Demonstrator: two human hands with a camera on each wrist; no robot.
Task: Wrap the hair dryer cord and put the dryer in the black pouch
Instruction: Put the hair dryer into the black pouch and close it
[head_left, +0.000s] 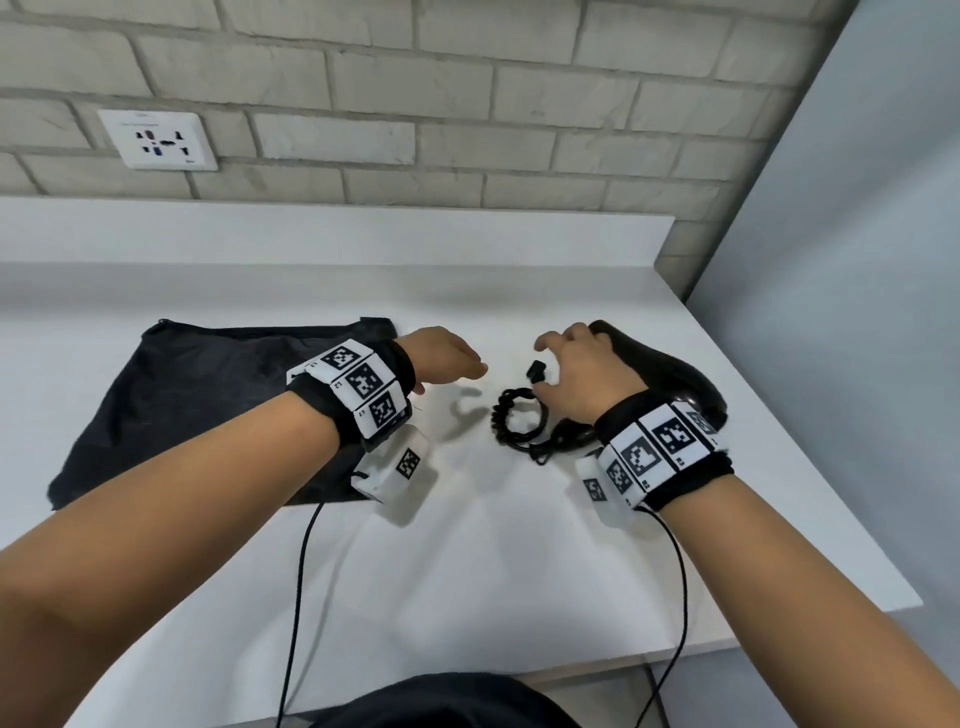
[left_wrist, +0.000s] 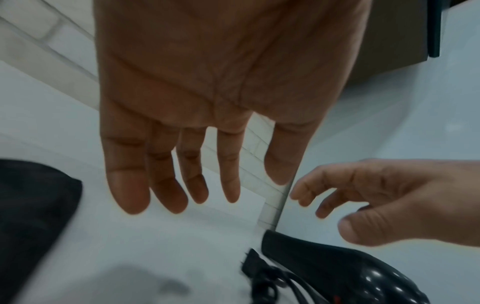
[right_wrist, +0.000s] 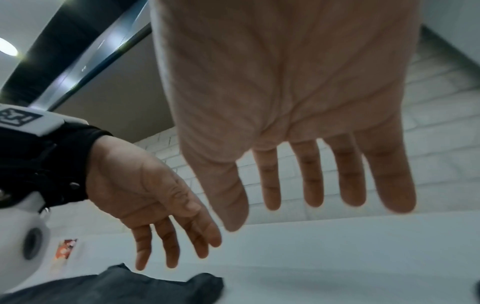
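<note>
A glossy black hair dryer (head_left: 670, 376) lies on the white counter (head_left: 467, 561) at the right. Its coiled cord (head_left: 519, 423) is bunched left of the handle, with the plug (head_left: 535, 370) on top. My right hand (head_left: 566, 364) hovers just above the plug and the dryer's body with loose, spread fingers, holding nothing; the right wrist view shows its fingers (right_wrist: 311, 181) straight. My left hand (head_left: 457, 369) floats open between the cord and the flat black pouch (head_left: 208, 405). In the left wrist view the left fingers (left_wrist: 168, 181) are straight above the dryer (left_wrist: 337, 267).
A raised white ledge runs along the back below a brick wall with a white socket (head_left: 158, 140). The counter ends at a grey wall on the right. Thin black cables (head_left: 298, 597) hang from both wrist units over the front edge.
</note>
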